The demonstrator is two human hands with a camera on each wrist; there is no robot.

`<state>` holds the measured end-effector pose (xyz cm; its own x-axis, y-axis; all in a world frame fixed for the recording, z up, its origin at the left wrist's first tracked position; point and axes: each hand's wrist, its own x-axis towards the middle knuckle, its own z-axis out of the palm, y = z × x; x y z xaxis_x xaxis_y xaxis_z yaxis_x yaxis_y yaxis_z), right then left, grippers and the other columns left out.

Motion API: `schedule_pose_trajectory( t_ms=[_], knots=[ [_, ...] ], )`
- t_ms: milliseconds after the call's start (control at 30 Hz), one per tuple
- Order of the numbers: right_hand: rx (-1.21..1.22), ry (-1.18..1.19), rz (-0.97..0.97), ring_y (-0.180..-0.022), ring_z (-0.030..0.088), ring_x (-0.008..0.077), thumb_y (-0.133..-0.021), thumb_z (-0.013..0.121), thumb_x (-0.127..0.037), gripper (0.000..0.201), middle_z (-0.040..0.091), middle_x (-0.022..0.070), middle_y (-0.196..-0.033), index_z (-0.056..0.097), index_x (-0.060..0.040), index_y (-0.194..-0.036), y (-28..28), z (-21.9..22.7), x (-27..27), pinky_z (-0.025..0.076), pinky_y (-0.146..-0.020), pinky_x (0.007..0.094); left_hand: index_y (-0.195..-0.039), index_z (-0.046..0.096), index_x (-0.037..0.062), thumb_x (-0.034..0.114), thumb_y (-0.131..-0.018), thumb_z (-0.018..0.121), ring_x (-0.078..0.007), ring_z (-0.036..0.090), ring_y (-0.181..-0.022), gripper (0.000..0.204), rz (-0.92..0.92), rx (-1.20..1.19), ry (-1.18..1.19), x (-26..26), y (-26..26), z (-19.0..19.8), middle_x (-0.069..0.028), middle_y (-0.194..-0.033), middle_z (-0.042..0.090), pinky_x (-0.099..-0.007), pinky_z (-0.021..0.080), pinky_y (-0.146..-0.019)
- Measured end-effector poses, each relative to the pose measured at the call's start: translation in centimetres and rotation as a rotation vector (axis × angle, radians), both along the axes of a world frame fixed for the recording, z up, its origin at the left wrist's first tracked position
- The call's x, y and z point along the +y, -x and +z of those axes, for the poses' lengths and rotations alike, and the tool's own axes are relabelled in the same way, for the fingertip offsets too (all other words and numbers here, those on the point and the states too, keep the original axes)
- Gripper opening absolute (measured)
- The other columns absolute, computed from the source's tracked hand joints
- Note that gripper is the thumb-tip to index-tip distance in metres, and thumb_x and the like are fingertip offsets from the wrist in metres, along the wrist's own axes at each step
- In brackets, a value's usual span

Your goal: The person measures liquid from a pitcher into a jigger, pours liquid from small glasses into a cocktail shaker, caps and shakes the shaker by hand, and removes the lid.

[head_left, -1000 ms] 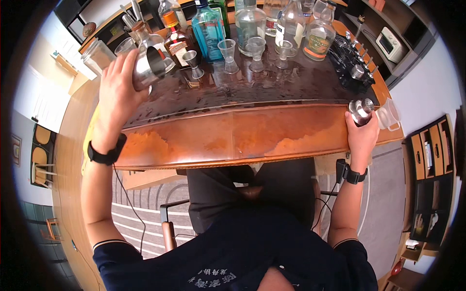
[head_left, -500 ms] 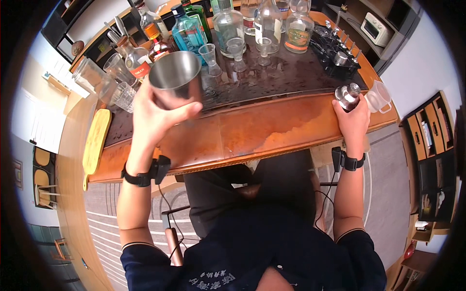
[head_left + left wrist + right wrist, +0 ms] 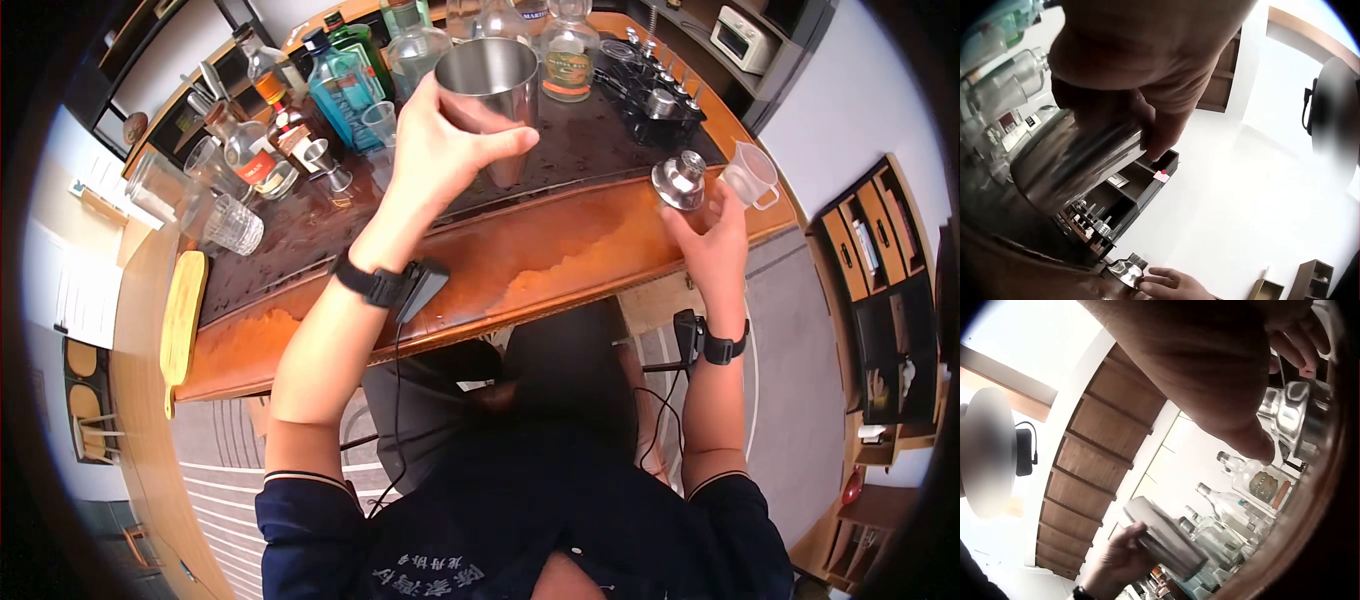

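L hand [image 3: 440,150] grips steel shaker tin [image 3: 490,85] upright, lifted over bar mat w/ open mouth up, R hand [image 3: 712,245] pinches shaker lid [image 3: 680,180] near counter edge [image 3: 560,270] by plastic measuring cup [image 3: 750,172]; tin & lid both picked up, well apart, not yet joined.

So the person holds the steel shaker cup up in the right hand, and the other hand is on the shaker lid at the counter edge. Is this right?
Not quite: the steel shaker cup is in the left hand, as the head view shows. The right hand is the one on the shaker lid at the counter edge.
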<state>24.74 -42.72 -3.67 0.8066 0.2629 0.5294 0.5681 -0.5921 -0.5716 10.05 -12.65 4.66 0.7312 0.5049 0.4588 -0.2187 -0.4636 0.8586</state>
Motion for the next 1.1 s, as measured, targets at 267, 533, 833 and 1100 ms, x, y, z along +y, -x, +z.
schedule_pose_trajectory(
  t_ms=[267, 533, 833, 1100],
  knots=[
    [0.160, -0.247, -0.075, -0.090, 0.067, 0.0120, -0.088, 0.084, -0.020, 0.048, 0.072, 0.0089, -0.104, 0.065, 0.0029, -0.126, -0.2, 2.3, -4.8, 0.055, -0.081, 0.0289, -0.094, 0.059, 0.0002, 0.027, -0.056, 0.100, -0.0196, 0.072, -0.086, 0.062, 0.006, 0.092, -0.072, -1.2, -9.3, -2.0, -0.0094, -0.089, 0.074, -0.0340, 0.057, -0.087],
    [0.216, -0.380, -0.010, -0.094, 0.069, 0.0129, -0.090, 0.081, -0.017, 0.038, 0.074, 0.0120, -0.105, 0.068, 0.0066, -0.117, -2.2, 1.0, -7.5, 0.055, -0.085, 0.0286, -0.098, 0.059, -0.0013, 0.026, -0.057, 0.100, -0.0243, 0.072, -0.092, 0.064, 0.055, 0.121, 0.027, -2.8, -14.5, -3.9, -0.0134, -0.094, 0.073, -0.0365, 0.057, -0.087],
    [0.238, -0.409, -0.011, -0.091, 0.068, 0.0122, -0.091, 0.080, -0.016, 0.035, 0.074, 0.0105, -0.103, 0.068, 0.0062, -0.116, -2.4, 1.4, -7.4, 0.056, -0.084, 0.0278, -0.103, 0.057, -0.0014, 0.027, -0.058, 0.101, -0.0277, 0.071, -0.100, 0.069, 0.095, 0.119, -0.045, -2.9, -15.8, -3.8, -0.0162, -0.103, 0.072, -0.0400, 0.056, -0.091],
    [0.274, -0.417, 0.044, -0.089, 0.068, 0.0105, -0.092, 0.079, -0.011, 0.031, 0.073, 0.0078, -0.102, 0.067, 0.0051, -0.115, -1.7, 0.4, -6.6, 0.055, -0.081, 0.0251, -0.130, 0.052, -0.0066, 0.035, -0.062, 0.100, -0.0268, 0.067, -0.113, 0.093, 0.150, 0.109, -0.201, -2.9, -15.0, -4.4, -0.0195, -0.120, 0.070, -0.0380, 0.054, -0.099]
  ],
)
